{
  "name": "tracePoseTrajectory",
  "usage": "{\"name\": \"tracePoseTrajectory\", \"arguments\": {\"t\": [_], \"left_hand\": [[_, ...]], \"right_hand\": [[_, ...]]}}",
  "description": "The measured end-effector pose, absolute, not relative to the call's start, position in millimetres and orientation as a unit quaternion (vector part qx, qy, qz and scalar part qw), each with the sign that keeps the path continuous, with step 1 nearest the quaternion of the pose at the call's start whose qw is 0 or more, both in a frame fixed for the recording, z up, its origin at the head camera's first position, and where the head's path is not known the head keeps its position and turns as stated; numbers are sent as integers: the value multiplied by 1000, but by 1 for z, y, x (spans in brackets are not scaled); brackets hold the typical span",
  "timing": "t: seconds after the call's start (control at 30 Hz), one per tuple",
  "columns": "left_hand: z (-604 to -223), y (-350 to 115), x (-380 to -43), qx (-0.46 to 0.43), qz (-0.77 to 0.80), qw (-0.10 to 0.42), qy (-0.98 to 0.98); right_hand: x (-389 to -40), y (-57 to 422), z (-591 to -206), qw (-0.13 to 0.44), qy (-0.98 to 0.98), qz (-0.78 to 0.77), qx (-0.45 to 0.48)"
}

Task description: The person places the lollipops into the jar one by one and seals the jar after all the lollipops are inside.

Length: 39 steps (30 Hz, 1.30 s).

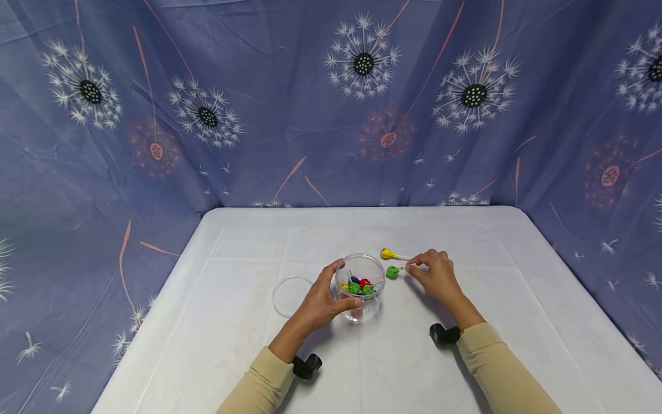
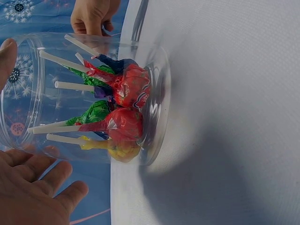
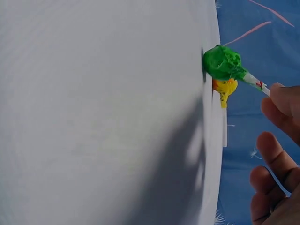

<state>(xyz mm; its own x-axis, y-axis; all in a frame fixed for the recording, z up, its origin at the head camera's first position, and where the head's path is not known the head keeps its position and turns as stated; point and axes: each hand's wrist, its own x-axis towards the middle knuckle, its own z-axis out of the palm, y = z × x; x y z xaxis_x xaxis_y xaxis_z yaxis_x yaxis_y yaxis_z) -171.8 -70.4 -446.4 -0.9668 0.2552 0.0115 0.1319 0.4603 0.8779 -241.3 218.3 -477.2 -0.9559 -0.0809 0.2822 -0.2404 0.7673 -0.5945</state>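
Green lollipop (image 3: 224, 62): round head in crinkled, glossy green wrapper, twisted down to a slim pale stick; whether the head touches the cloth cannot be told.
Jar (image 1: 365, 265): clear, smooth, rigid-looking cylinder with a round open mouth.
Jar contents: wrapped lollipops (image 2: 125, 124) in red, green, yellow and dark blue or purple — heads at the base, white sticks pointing toward the mouth.
Yellow lollipop (image 1: 387, 253): rounded wrapped head, straight white stick; lies on the table just beyond the green one.
Clear ring-shaped piece (image 1: 273, 299): thin, circular, flat on the cloth left of the jar, partly behind the left hand.
Table (image 1: 248, 259): covered in white, lightly creased cloth.
Left hand (image 1: 322, 299): reaches in from the left, grasping the jar near its mouth — thumb on the near side, fingers round the far side.
Right hand (image 1: 437, 279): bent down at the wrist, thumb and forefinger pinching the green lollipop's stick; other fingers loosely curled.
Lollipop position: right of the jar, head pointing away from the right fingertips, toward the jar; only the stick end is held.
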Motion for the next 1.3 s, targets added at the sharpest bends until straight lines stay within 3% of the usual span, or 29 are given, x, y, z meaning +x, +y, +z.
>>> {"name": "tracePoseTrajectory", "arguments": {"t": [0.37, 0.87, 1.3], "left_hand": [[-446, -71, -172, 112, 505, 63, 853], [-445, -71, -171, 112, 511, 64, 850], [-447, -72, -173, 128, 514, 53, 847]], "right_hand": [[-236, 209, -459, 176, -917, 339, 117], [-219, 182, -402, 226, -866, 418, 158], [-201, 151, -372, 237, -833, 450, 215]]}}
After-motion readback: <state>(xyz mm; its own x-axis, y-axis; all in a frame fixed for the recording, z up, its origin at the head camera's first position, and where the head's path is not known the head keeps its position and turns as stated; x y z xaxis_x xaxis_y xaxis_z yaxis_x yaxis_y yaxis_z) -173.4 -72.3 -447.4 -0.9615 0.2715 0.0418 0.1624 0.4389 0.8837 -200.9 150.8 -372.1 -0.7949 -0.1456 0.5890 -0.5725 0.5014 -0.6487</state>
